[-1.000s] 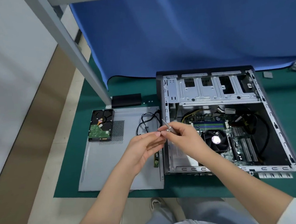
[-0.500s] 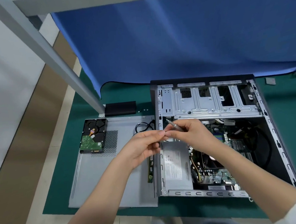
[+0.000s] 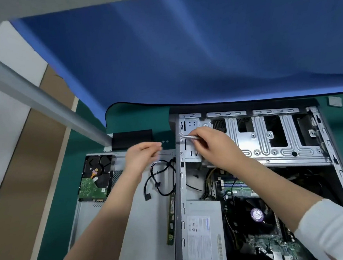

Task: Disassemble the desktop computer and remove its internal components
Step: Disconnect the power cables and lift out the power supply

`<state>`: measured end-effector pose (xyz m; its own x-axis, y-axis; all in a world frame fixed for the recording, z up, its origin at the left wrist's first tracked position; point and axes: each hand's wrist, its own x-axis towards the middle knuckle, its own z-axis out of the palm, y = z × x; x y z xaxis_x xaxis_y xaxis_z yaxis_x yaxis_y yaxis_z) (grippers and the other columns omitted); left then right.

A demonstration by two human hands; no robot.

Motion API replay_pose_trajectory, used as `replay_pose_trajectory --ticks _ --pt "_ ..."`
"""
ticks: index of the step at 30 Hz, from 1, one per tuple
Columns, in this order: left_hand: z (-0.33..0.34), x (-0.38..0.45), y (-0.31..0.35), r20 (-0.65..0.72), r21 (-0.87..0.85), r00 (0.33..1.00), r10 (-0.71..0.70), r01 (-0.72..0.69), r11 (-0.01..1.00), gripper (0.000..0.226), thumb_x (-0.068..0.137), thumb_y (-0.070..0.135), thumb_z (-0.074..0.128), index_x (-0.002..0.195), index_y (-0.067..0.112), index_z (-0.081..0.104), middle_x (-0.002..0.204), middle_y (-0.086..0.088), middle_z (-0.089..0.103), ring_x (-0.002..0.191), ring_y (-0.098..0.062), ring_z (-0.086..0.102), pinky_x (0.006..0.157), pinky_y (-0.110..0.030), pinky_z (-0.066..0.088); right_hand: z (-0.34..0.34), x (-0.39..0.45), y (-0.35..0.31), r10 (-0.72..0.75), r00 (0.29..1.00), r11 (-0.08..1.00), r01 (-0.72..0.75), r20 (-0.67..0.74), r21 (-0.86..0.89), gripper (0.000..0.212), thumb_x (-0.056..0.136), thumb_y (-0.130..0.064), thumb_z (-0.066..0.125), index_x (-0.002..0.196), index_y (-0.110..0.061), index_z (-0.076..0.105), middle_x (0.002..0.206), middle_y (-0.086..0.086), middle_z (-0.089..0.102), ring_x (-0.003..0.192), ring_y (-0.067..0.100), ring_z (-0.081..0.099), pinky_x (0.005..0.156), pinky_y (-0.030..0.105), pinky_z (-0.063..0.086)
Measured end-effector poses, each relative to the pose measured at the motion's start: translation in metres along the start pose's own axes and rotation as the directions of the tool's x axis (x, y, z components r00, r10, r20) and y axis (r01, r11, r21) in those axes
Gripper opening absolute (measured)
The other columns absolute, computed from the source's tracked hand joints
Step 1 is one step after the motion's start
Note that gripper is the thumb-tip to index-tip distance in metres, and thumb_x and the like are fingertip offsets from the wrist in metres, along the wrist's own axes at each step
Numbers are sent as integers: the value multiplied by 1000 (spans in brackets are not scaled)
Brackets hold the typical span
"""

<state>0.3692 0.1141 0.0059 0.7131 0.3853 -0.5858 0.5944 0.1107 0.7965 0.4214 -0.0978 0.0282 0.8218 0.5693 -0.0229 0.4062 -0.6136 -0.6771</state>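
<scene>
We see the desktop computer case [image 3: 269, 143] lying on its side, open, on the green-covered bench [image 3: 56, 209], with its drive cage toward the blue cloth [image 3: 182, 58] at the back. The right hand [image 3: 214, 145] hovers over the cage's left end, its grip curled around a slim silver screwdriver [image 3: 189, 137] whose tip points left at the case's edge. The left hand [image 3: 142, 158] is blurred, raised above the detached grey side panel [image 3: 132, 224] just left of the case; its fingertips seem drawn together, but we cannot tell whether they pinch anything. On that panel lie a hard drive [image 3: 95, 180], circuit board up, a looped black cable [image 3: 160, 179], and a green memory stick [image 3: 171, 221] just beside the case wall. Inside the case we see the grey power supply [image 3: 204, 229], a fan with a purple hub label [image 3: 256, 214] and the motherboard [image 3: 272, 242]. Two small screws [image 3: 165, 141] rest on the bench near a black box [image 3: 131, 138].
</scene>
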Motion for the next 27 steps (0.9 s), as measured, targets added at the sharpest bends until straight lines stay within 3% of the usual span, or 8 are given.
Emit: replay_pose_trajectory --ticks 2,6,10,13,18,21,24,27 --pt "1 28 -13 -155 312 979 128 -75 947 8 82 20 71 76 25 73 82 6 73 78 -9 65 66 -18 50 4 2 7 -26 1000 998 25 -14 -54 17 96 -20 49 108 -18 61 92 -13 57 77 1 50 74 23 47" --pt "12 69 -33 -115 731 963 244 -85 678 10 86 32 63 86 30 73 89 6 71 78 -13 63 62 -25 49 8 5 13 -34 999 999 33 -39 -25 18 93 -18 51 108 -18 61 96 -9 63 84 8 57 75 23 46" --pt "22 88 -42 -74 910 926 370 -89 405 19 88 28 58 99 23 73 104 -6 62 101 -26 53 65 -31 45 9 5 14 -30 999 999 29 -44 -19 19 93 -18 51 109 -18 60 97 -8 64 83 9 57 75 23 45" --pt "24 91 -41 -54 954 912 406 -73 291 22 88 29 57 101 22 72 106 -7 60 105 -28 49 70 -35 45 9 5 12 -35 998 999 34 -48 -21 18 92 -17 51 108 -16 61 96 -6 65 82 10 58 74 23 45" --pt "21 86 -41 -26 950 919 393 -100 296 21 89 29 56 100 23 74 106 -5 61 105 -27 48 68 -31 42 9 6 12 -38 998 999 37 -44 -30 18 92 -17 51 108 -16 61 95 -6 64 82 11 58 74 24 46" --pt "18 79 -39 -16 935 921 390 -124 333 21 89 30 57 102 23 73 107 -4 61 106 -25 49 69 -31 42 10 5 12 -27 999 1000 27 -45 -5 21 92 -22 51 112 -21 57 85 -13 62 74 4 56 67 17 43" --pt "15 63 -29 -18 850 906 423 -210 484 24 92 28 57 110 19 69 106 -4 60 103 -23 53 73 -30 45 9 3 11 -12 999 998 15 -52 57 20 91 -32 49 110 -29 46 67 -15 53 60 0 51 53 10 32" --pt "23 24 -22 19 623 889 457 -368 690 25 96 23 50 112 15 67 103 -3 62 94 -19 59 77 -23 42 6 0 7 7 999 997 -3 -53 73 9 95 -35 45 101 -32 38 69 -14 54 60 -3 52 48 12 31"
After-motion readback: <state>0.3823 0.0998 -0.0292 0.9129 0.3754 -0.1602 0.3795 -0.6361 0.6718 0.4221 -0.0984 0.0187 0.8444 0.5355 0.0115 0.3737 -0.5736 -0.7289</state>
